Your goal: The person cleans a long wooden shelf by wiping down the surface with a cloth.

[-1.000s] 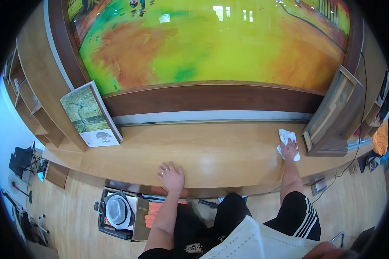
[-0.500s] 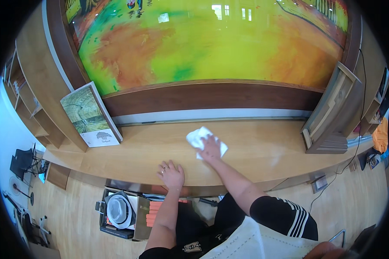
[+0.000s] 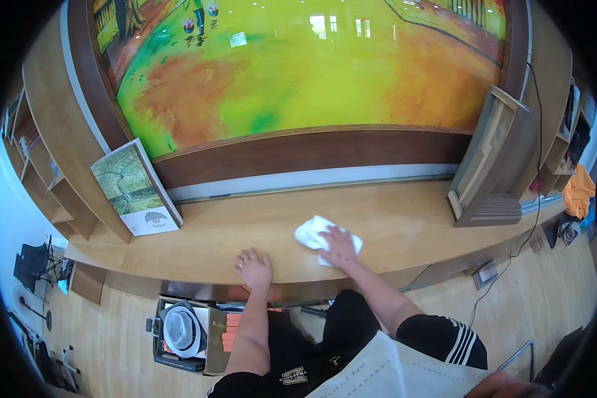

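Observation:
My right hand (image 3: 339,247) presses a white cloth (image 3: 311,233) flat against the wooden countertop (image 3: 398,219), its fingers spread over the folds. Part of the cloth sticks out to the left of the fingers and a corner shows at the right. To the left, near the counter's front edge, my left hand (image 3: 253,268) rests palm down on the bare wood, fingers apart, a ring on one of them. It holds nothing.
A thick book (image 3: 136,189) leans upright at the counter's left end. At the right end stands a wooden frame-like piece (image 3: 487,159). Behind rises a large glossy painting (image 3: 298,73). Below the counter, a box (image 3: 217,338) holds a pale round hat (image 3: 181,330). A black cable (image 3: 539,132) hangs at right.
My right hand has slid the cloth a little nearer and to the right across the counter. My left hand stays planted near the front edge. The view has shifted slightly.

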`<state>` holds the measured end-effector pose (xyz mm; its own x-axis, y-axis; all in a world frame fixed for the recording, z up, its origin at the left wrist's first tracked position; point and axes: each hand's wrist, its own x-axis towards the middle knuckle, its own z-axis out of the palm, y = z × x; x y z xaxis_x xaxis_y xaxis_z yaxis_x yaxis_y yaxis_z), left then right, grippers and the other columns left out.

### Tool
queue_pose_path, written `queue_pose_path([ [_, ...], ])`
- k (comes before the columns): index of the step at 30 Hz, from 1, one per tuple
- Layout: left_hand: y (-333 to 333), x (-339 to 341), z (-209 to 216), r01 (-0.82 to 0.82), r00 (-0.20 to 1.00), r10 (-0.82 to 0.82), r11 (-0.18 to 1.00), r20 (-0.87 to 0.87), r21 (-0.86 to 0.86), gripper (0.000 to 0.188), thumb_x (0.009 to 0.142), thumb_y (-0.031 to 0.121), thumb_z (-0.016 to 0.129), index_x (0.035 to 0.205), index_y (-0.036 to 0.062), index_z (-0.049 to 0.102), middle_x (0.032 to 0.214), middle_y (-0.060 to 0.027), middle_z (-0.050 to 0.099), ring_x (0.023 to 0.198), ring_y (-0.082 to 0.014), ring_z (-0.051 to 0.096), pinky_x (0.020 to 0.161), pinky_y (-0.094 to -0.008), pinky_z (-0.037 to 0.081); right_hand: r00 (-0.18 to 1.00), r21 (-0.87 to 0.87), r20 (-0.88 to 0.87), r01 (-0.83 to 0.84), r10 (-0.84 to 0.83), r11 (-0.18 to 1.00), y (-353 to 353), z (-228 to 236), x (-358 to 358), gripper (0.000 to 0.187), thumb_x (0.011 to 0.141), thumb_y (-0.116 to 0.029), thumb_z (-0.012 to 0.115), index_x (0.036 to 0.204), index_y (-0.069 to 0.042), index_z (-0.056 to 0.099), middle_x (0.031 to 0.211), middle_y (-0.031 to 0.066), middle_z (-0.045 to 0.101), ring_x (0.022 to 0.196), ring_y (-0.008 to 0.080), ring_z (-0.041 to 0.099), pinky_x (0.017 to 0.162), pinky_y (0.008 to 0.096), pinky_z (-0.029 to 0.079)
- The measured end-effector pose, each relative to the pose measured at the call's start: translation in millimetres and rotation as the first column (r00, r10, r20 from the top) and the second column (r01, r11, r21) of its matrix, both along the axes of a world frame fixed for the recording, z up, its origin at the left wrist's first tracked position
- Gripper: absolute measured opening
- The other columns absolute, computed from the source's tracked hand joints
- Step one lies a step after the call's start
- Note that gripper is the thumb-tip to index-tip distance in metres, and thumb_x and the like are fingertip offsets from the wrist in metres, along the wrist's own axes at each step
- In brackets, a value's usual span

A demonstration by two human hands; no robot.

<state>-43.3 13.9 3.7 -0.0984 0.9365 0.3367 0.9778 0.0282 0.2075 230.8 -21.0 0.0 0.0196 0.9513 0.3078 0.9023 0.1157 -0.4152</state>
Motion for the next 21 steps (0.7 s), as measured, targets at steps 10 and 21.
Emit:
queue_pose_path([
  [10,0,0,-6,-0.033,0.998,0.036,0.997,-0.044,0.07,0.052,0.091,0.044,0.052,0.129,0.0093,0.058,0.136,-0.0185,0.051,0.13,-0.0362,0.04,0.105,-0.0563,0.029,0.822,0.049,0.105,0.557,-0.559,0.829,-97,-22,240,0.06,0.08,-0.044,0.066,0.133,-0.017,0.054,0.143,0.0152,0.046,0.135,0.0333,0.04,0.11,0.0566,0.028],
  [21,0,0,-8,-0.025,0.998,0.029,0.996,-0.047,0.084,0.051,0.092,0.043,0.052,0.129,0.0092,0.057,0.137,-0.0197,0.05,0.13,-0.0378,0.041,0.105,-0.0576,0.029,0.621,0.029,0.1,0.779,-0.777,0.626,-126,-20,304,0.058,0.085,-0.044,0.061,0.135,-0.015,0.051,0.144,0.0146,0.046,0.137,0.0327,0.039,0.11,0.0567,0.026],
])
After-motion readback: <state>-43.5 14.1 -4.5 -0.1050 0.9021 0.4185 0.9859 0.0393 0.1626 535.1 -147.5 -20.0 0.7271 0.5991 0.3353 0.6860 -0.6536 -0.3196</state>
